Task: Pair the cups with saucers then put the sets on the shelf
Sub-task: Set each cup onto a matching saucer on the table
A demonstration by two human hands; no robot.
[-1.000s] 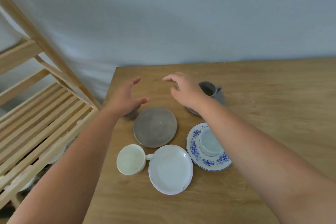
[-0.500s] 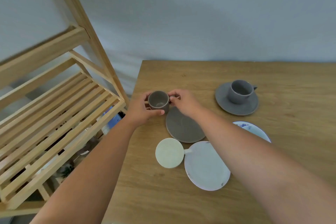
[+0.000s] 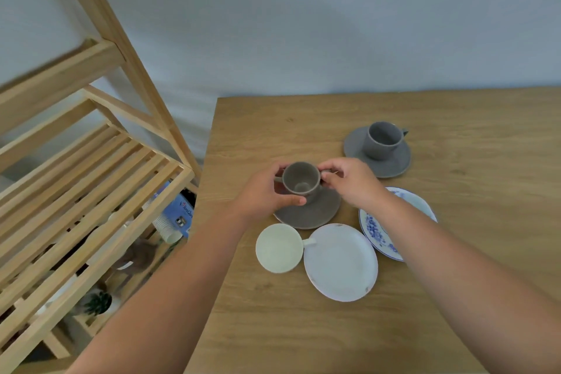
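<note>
Head view, centre of frame: the left hand (image 3: 264, 194) and right hand (image 3: 352, 182) both clasp the brown cup (image 3: 301, 181) – one on its body, the other at its handle side – over the brown saucer (image 3: 318, 214). Two-handed support probably serves to centre the cup; whether it touches the saucer cannot be determined. Lower centre, the white cup (image 3: 278, 247) sits beside the white saucer (image 3: 341, 263) – unpaired.

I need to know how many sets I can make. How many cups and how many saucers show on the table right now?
Cups: 3, the brown cup held by the left hand and right hand, the grey cup, the white cup
Saucers: 4, the brown saucer, grey saucer, white saucer, blue-patterned saucer
Total: 7; the forearm hides the middle of the blue-patterned saucer.
</note>
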